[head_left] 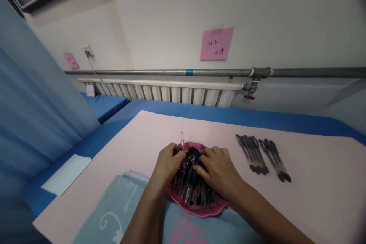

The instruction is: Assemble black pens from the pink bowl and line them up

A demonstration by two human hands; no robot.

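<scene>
A pink basket with a wavy rim (pixel 200 213) holds a heap of black and clear pens (pixel 194 187). At its left side my left hand (pixel 168 162) is closed, pinching a clear pen (pixel 182 139) whose end sticks up above the fingers. My right hand (pixel 219 167) reaches over the basket's right side. Its thumb and fingers are apart and rest on the heaped pens; their tips are partly hidden among them. To the right, two groups of pens lie side by side, one group (pixel 252 154) nearer the basket and another group (pixel 275 160) farther right.
Pink sheeting (pixel 314 183) covers the blue bed-like surface (pixel 243 113). A pale blue patterned cloth (pixel 126 202) lies under the basket, and white paper (pixel 67 173) is at the left edge. Behind run a radiator (pixel 171 93) and a pipe (pixel 143 72); a blue curtain (pixel 37 84) hangs left.
</scene>
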